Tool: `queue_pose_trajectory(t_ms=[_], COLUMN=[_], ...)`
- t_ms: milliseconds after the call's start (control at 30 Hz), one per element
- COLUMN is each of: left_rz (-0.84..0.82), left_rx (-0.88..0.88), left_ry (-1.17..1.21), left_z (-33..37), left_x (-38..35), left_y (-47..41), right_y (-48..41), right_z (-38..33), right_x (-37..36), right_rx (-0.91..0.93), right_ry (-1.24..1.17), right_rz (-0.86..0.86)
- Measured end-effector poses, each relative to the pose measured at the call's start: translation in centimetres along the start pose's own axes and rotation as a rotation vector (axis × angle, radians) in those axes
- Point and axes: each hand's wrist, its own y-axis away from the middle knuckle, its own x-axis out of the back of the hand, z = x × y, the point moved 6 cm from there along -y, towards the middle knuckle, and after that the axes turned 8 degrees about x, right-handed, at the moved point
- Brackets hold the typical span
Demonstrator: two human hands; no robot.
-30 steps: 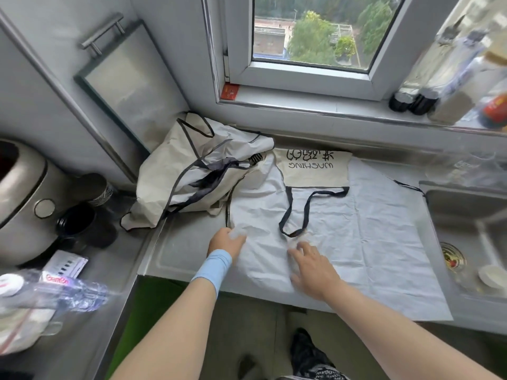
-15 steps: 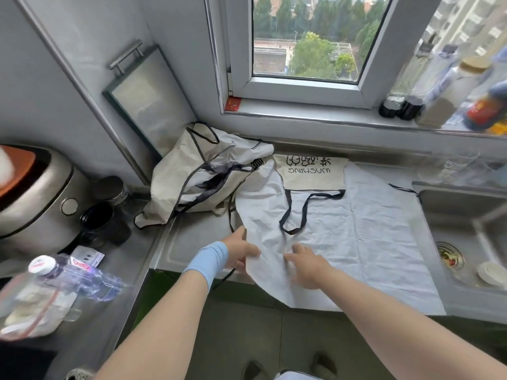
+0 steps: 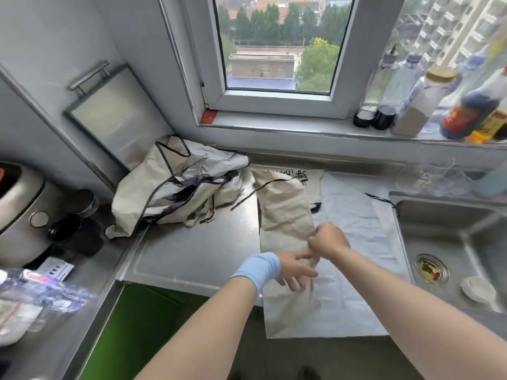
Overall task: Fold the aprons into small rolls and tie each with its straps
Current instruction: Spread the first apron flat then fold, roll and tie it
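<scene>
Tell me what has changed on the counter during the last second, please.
The left side of the flat apron is now folded over to the right, forming a beige flap. The left hand and right hand have moved right and hold its edge. The crumpled apron pile and sink stayed.

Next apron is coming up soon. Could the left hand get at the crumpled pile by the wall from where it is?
Probably yes: the left hand rests on the flat apron, and only bare counter lies between it and the crumpled pile.

Head-worn view, looking down, near counter (image 3: 197,250)
</scene>
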Motion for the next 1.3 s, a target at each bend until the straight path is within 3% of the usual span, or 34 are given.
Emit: queue_pose_trajectory(t_ms=[167, 300, 367, 467, 633, 800, 900, 1067, 1167, 1300], left_rz=[0.258, 0.555, 0.604, 0.631, 0.580, 0.625, 0.633, 0.467, 0.557, 0.812], left_rx=[0.087, 0.163, 0.184, 0.193, 0.184, 0.152, 0.115, 0.072, -0.042, -0.149], left_ry=[-0.033, -0.186, -0.239, -0.370, -0.446, -0.426, -0.492, -0.591, -0.469, -0.341], left_z=[-0.3, -0.7, -0.7, -0.4, -0.4, 0.7, 1.9, 1.2, 1.3, 1.5], left_x=[2.1, 5.2, 5.8, 6.5, 8.7, 13.1, 15.6, 17.4, 19.8, 24.3], left_y=[-2.3, -3.9, -4.5, -5.2, -7.4, -9.5, -10.9, -13.5, -13.9, -13.2], right_y=[-1.0, -2.0, -2.5, -4.0, -6.4, -9.3, -12.6, -18.6, -21.7, -24.7], right_z=[4.6, 3.4, 2.3, 1.4, 2.5, 0.3, -1.6, -5.1, -7.7, -10.5], right_x=[-1.8, -1.7, -2.3, -3.3, -4.2, -2.1, -0.2, 0.6, 0.3, -0.9], right_rx=[-0.009, 0.320, 0.488, 0.572, 0.490, 0.504, 0.516, 0.376, 0.352, 0.304], right_ry=[0.215, 0.447, 0.485, 0.512, 0.551, 0.655, 0.509, 0.208, 0.150, 0.169], right_rz=[-0.078, -0.002, -0.074, -0.194, -0.311, -0.136, -0.012, 0.016, 0.041, 0.048])
